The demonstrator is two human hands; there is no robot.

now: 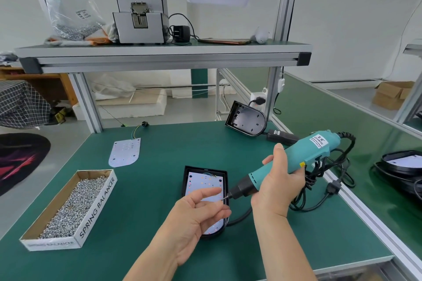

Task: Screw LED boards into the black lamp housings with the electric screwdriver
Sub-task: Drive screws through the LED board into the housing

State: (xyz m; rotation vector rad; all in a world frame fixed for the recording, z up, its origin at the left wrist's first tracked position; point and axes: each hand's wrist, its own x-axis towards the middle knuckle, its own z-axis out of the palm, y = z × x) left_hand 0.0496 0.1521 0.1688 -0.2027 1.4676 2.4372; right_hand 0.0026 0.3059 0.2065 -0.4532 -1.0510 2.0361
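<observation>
My right hand (277, 186) grips the teal electric screwdriver (303, 155), held tilted with its black nose and bit pointing down-left. My left hand (201, 214) pinches a small screw (222, 199) at the bit tip. Both hands hover over a black lamp housing (186, 180) lying flat on the green mat, with a white LED board (205, 180) inside it. My left hand hides the board's lower half. A second LED board (124, 151) with wires lies loose at the back left. An empty black housing (246, 120) leans at the back right.
A cardboard box (96, 207) marked SPRING BALANCER, full of screws, sits at the left. The screwdriver's black cable (319, 189) coils on the mat at the right. More black housings (402, 166) lie beyond the right rail. A shelf (159, 55) overhead carries a screw feeder (140, 15).
</observation>
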